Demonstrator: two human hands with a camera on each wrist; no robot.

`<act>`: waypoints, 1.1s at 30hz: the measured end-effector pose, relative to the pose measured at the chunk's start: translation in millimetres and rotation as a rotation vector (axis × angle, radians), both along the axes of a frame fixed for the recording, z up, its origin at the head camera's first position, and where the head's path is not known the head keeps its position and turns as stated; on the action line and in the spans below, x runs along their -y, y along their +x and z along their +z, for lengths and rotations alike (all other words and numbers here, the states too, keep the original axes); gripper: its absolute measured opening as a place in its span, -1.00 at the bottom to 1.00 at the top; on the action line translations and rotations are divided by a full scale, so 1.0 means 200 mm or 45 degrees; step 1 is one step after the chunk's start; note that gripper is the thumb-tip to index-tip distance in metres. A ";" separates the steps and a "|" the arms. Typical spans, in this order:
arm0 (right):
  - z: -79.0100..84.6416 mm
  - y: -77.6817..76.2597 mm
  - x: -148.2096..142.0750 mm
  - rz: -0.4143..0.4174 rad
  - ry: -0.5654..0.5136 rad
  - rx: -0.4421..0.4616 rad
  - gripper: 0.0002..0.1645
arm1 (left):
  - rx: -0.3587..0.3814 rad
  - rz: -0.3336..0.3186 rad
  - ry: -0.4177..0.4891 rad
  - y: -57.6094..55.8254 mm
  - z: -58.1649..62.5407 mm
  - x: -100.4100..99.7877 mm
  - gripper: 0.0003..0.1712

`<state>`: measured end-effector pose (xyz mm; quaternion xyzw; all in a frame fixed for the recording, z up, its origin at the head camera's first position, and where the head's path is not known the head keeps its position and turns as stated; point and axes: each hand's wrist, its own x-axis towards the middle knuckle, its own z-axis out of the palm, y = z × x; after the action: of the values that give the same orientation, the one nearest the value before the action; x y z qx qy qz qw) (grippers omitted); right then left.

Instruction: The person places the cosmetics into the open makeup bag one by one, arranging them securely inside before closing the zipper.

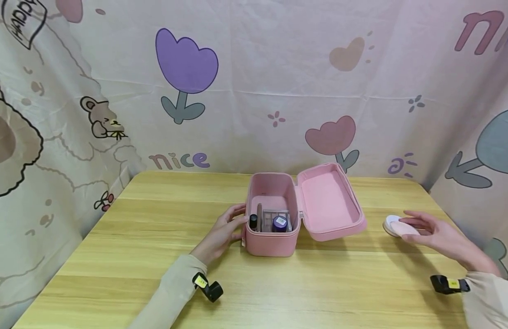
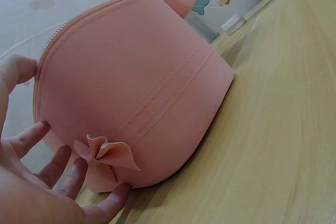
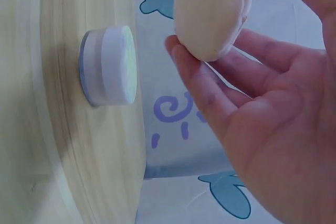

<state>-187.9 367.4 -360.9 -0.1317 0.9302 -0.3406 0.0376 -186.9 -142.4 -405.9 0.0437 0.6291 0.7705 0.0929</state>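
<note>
My left hand rests against the left wall of a pink makeup case, its fingertips spread on the outside and at the zipped rim. Inside the case are a black-capped item, a slim brown tube, a clear palette-like box and a purple-lidded jar. At the right, my right hand pinches a pale, thick oval powder puff between thumb and fingers. Beside the puff, a white round jar stands on the table.
The case's lid hangs wide to the right, between the case and the white jar. A pink bow-shaped tab sticks out of the case's left side. A printed cloth hangs behind the wooden table.
</note>
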 end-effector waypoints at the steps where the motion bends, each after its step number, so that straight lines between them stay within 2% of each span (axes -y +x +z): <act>1: 0.00 0.00 0.00 0.003 -0.030 -0.019 -0.14 | -0.003 0.000 -0.001 0.00 0.00 0.00 -0.41; 14: -0.03 -0.02 0.04 0.011 -0.151 -0.159 -0.24 | 0.004 0.001 -0.003 0.00 0.01 -0.01 -0.41; 25: -0.01 -0.03 0.15 -0.065 -0.019 -0.196 -0.16 | -0.010 0.004 -0.013 0.00 0.01 0.00 -0.40; 28: 0.00 -0.03 0.18 -0.059 -0.021 -0.221 -0.17 | -0.005 -0.002 -0.015 0.00 0.00 0.00 -0.40; 33: 0.01 -0.03 0.22 -0.008 -0.105 -0.280 -0.25 | -0.001 -0.003 -0.005 0.00 0.00 0.00 -0.41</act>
<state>-194.0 323.6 -359.1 -0.1669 0.9142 -0.3624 -0.0711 -186.2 -142.4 -405.0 0.0444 0.6307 0.7691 0.0936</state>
